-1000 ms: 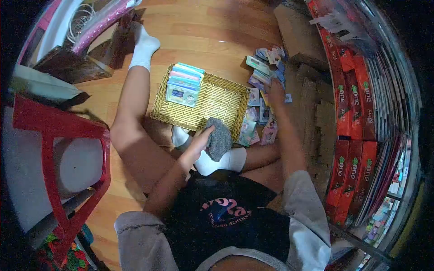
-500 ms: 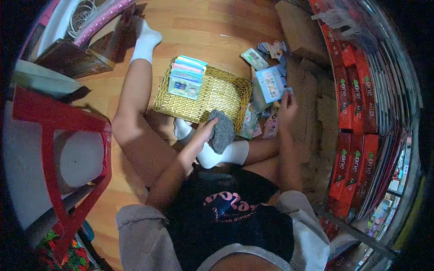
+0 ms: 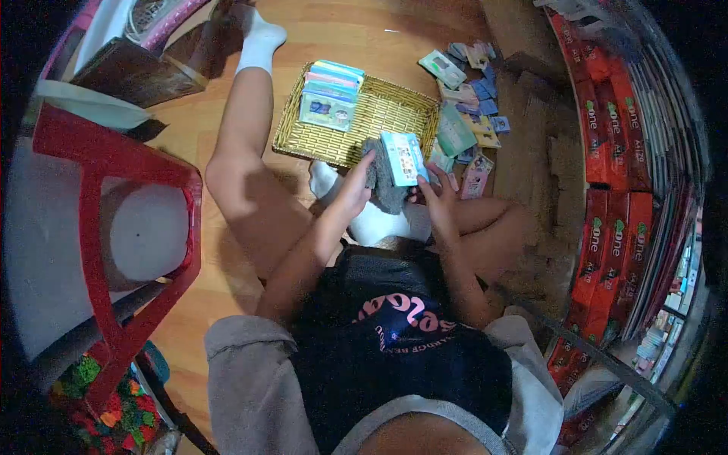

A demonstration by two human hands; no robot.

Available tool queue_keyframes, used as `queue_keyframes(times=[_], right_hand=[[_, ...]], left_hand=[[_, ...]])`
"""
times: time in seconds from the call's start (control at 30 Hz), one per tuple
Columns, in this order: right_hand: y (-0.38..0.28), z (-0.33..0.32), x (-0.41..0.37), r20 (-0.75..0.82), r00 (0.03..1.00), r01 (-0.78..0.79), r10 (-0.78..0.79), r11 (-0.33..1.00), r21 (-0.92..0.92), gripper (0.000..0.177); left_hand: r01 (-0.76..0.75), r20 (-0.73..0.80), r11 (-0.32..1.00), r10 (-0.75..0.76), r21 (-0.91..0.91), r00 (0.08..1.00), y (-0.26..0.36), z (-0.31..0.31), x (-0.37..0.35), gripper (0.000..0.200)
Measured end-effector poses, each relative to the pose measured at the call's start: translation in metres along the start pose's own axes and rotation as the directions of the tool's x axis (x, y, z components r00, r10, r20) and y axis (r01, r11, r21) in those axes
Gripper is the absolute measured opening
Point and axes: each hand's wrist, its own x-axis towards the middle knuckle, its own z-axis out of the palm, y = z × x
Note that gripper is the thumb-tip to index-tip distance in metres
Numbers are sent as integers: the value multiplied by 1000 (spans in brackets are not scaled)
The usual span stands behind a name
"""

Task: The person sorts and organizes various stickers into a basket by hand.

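My left hand grips a fuzzy grey cloth just off the front edge of a gold woven basket. In my right hand is a light blue packet with small pictures on it, its left side against the cloth. A row of upright packets in blue, pink and green stands in the left part of the basket. To the right of the basket, a pale green packet and a pink packet lie among other loose ones.
A red plastic chair stands at the left. Cardboard lies along the right, beside stacked red paper packs and a shelf of thin books. More packets lie beyond the basket's right side. My legs are around the basket.
My right hand has brought the blue packet from the loose pile on the right over to the grey cloth. The view has shifted slightly, so the basket appears higher and farther right.
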Motion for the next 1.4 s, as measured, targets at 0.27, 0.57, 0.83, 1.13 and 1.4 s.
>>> queue_keyframes(times=[0.27,0.57,0.83,1.13,1.4], right_hand=[[-2,12,-3,130,943,295,-308,588,-753,39],[-13,35,2,133,902,372,-410,585,-720,50],[-32,42,5,216,905,392,-365,525,-755,61],[-34,32,-11,324,883,467,-340,560,-684,66],[-44,32,-6,227,863,465,-451,534,-706,68]], left_hand=[[-49,162,998,53,-28,985,1,-5,-1,38],[10,209,998,-24,70,978,3,3,-9,37],[-8,117,994,-5,112,993,1,11,-24,35],[-143,175,961,187,-235,967,5,4,-11,39],[-60,139,998,55,27,989,1,10,-13,40]])
